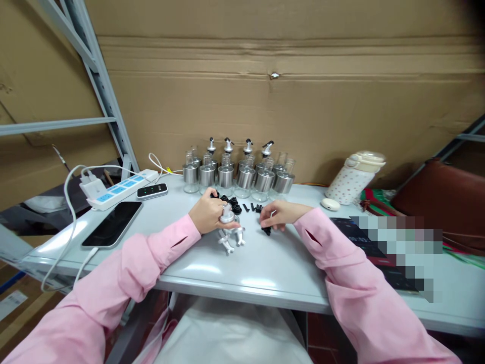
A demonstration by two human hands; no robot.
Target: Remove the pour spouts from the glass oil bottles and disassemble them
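left hand: closed around a silver pourer cap, fingers wrapped over its round top, just above the table.
right hand: fingers curled narrow, tips down on a small black part; i cannot tell whether it is pinched or only touched.
key relation: the cap lies to the left of the black part, near it but apart, with bare table between; the left hand has the cap and the right hand is the nearer one to the black part.
loose silver spouts: lying on their sides just below the left hand, shiny metal with thin nozzles.
black rings: small, matt and rubbery-looking, scattered with short black stubs between the hands and the bottles.
glass bottles: upright in rows behind the hands, clear glass with brushed steel collars; four at the back already wear pourers.
table: smooth pale grey with a soft sheen.
left side: a dark phone on a white cable, and a power strip.
right side: a dotted flask, well apart from the hands.
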